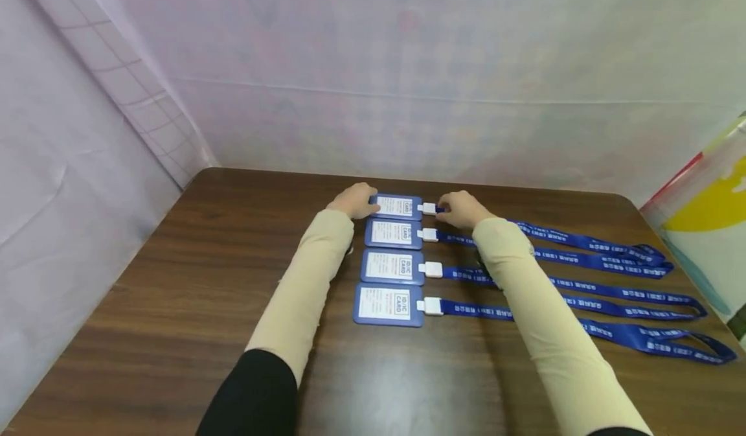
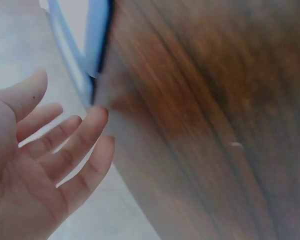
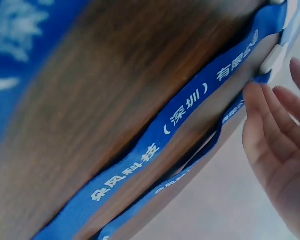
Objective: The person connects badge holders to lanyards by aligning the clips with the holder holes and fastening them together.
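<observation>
Several blue badge holders with white ID cards lie in a column on the brown table, each joined by a white clip to a blue lanyard running right. At the farthest badge holder (image 1: 398,206), my left hand (image 1: 355,201) is by the left edge. Its fingers are spread and loosely bent in the left wrist view, close to the corner of a badge holder (image 2: 92,45). My right hand (image 1: 463,210) is just right of that holder's clip (image 1: 429,208). In the right wrist view its fairly straight fingertips meet the far lanyard (image 3: 232,114) beside the clip, thumb apart.
Nearer me lie the second badge holder (image 1: 393,233), the third (image 1: 392,267) and the nearest one (image 1: 388,305). Their lanyards (image 1: 635,293) loop toward the table's right side. A pale cloth (image 1: 408,99) hangs behind the table (image 1: 192,293); a yellow-and-white object (image 1: 711,196) stands at right.
</observation>
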Demonstrator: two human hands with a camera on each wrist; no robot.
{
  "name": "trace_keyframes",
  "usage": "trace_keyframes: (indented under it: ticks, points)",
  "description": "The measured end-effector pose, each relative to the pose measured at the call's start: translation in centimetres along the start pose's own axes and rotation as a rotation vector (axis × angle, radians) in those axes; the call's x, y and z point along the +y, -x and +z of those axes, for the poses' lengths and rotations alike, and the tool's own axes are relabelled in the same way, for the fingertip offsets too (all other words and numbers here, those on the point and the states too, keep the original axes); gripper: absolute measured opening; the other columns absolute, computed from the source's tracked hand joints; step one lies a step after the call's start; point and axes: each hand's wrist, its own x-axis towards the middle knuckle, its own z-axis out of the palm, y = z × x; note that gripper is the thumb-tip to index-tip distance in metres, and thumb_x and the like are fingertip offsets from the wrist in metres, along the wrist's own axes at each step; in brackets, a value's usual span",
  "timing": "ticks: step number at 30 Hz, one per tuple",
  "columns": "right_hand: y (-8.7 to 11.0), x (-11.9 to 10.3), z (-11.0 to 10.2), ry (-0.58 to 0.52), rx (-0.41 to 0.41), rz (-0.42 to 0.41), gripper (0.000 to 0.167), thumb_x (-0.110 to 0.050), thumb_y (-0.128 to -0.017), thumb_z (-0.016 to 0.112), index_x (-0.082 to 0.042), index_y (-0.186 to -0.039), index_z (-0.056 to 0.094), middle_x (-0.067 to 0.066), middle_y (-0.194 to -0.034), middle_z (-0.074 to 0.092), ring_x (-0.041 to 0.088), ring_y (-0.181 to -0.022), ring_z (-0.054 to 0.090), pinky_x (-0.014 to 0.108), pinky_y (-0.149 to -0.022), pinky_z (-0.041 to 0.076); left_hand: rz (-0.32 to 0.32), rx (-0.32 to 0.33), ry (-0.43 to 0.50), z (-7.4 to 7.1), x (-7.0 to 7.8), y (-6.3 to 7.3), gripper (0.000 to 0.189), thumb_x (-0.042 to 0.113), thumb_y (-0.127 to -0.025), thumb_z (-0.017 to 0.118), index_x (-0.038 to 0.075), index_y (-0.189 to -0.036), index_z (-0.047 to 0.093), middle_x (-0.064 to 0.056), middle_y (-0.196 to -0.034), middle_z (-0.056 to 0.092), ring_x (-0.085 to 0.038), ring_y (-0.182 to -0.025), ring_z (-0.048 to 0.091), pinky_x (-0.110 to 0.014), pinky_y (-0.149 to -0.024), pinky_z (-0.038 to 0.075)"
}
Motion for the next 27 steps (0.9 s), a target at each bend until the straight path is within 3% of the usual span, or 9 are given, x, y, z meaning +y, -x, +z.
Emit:
trace_keyframes:
  ticks: [4,6,9,15,22,25,27]
  points:
    - [0.5,-0.7,-0.5,-0.007,0.085,0.013,0.018,-0.015,-0.083,0.064,0.002,-0.087,0.060,0.014,-0.078,0.060,0.027,-0.070,0.055,0.038,-0.064,0.046,-0.005,0.111,-0.008,-0.3,0.2,0.4,0.020,0.023,-0.089,0.057,0.004,-0.095,0.064,-0.010,-0.096,0.062,-0.023,-0.084,0.057,-0.035,-0.072,0.047]
    - [0.6,-1.5,-0.6,-0.004,0.106,0.015,0.015,-0.014,-0.082,0.064,-0.001,-0.079,0.057,0.010,-0.071,0.056,0.023,-0.063,0.051,0.035,-0.057,0.043,-0.007,0.160,-0.007,-0.4,0.5,0.7,0.016,0.021,-0.088,0.057,0.007,-0.080,0.060,-0.006,-0.080,0.059,-0.020,-0.070,0.054,-0.032,-0.060,0.045]
    - [0.6,-2.8,-0.6,0.023,0.149,-0.002,0.014,-0.013,-0.081,0.064,-0.004,-0.075,0.055,0.008,-0.067,0.054,0.022,-0.060,0.049,0.034,-0.053,0.041,0.010,0.214,-0.013,-0.4,1.2,1.1,0.018,0.018,-0.087,0.055,0.009,-0.072,0.053,-0.003,-0.070,0.054,-0.017,-0.061,0.050,-0.030,-0.052,0.041]
    - [1.5,-3.7,-0.5,0.068,0.237,-0.017,0.009,-0.010,-0.079,0.061,-0.005,-0.072,0.057,0.007,-0.065,0.056,0.023,-0.058,0.051,0.035,-0.051,0.042,0.017,0.322,-0.030,-0.1,2.6,2.3,0.019,0.016,-0.087,0.052,0.011,-0.069,0.051,-0.002,-0.065,0.053,-0.017,-0.056,0.050,-0.030,-0.047,0.040]
    - [3.4,-4.4,-0.2,0.087,0.341,-0.039,0.009,-0.006,-0.074,0.061,-0.006,-0.067,0.056,0.004,-0.058,0.054,0.021,-0.050,0.049,0.034,-0.044,0.041,0.000,0.426,-0.007,0.2,4.2,4.9,0.015,0.015,-0.084,0.055,0.011,-0.070,0.054,-0.003,-0.071,0.056,-0.020,-0.060,0.053,-0.034,-0.049,0.043]
    - [4.3,-4.7,-0.3,0.081,0.392,-0.058,0.006,-0.007,-0.074,0.062,-0.006,-0.069,0.058,0.004,-0.059,0.055,0.020,-0.049,0.048,0.034,-0.043,0.040,-0.003,0.443,0.012,0.4,4.7,5.9,0.012,0.018,-0.085,0.056,0.010,-0.076,0.057,-0.004,-0.076,0.057,-0.021,-0.062,0.055,-0.034,-0.050,0.045]
    - [4.9,-4.7,-0.4,0.079,0.407,-0.061,0.007,-0.010,-0.075,0.064,-0.004,-0.074,0.060,0.006,-0.062,0.057,0.020,-0.050,0.048,0.034,-0.043,0.041,-0.009,0.450,0.008,0.6,4.7,6.6,0.016,0.023,-0.086,0.056,0.008,-0.089,0.059,-0.006,-0.086,0.058,-0.022,-0.069,0.057,-0.035,-0.053,0.047]
